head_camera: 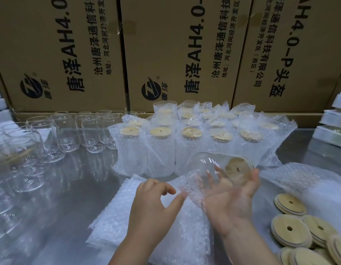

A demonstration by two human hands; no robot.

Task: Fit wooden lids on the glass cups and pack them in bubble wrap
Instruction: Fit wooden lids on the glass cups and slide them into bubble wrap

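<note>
Head view: clamps right fingers (222, 175) round sideways glass cup (206, 162), holds left fingers (165, 187) apart at bubble wrap (185, 224), seemingly to sleeve it.

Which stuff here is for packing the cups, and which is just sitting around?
For the job: lidded cup in the right hand, bubble wrap bags, loose wooden lids, empty glass cups, wrapped cups.
Just lying about: cardboard boxes, white stacks at the right edge.
</note>
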